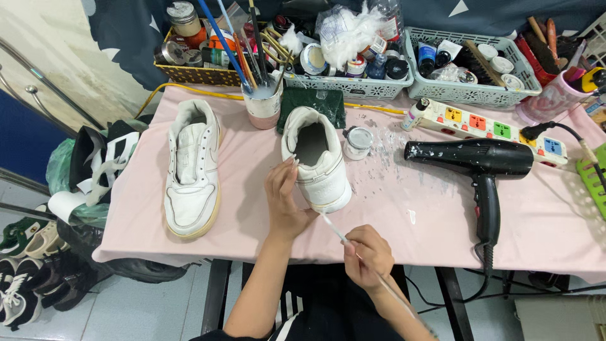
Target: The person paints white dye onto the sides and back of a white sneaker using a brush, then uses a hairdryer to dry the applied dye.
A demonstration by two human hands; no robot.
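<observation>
My left hand (283, 201) grips the near side of a white sneaker (319, 156) that stands on the pink table (410, 215), heel towards me. My right hand (367, 252) pinches a thin paintbrush (334, 228) whose tip touches the sneaker's heel sole. A second white sneaker (191, 167) lies flat to the left, untouched. A small open paint jar (358, 141) sits just right of the held shoe.
A cup of brushes (263, 104) and a green pad (314, 103) stand behind the shoes. A black hair dryer (483, 165) and a power strip (486, 128) lie right. Baskets of bottles and jars (467, 63) line the back. Shoes (25, 265) sit on the floor at the left.
</observation>
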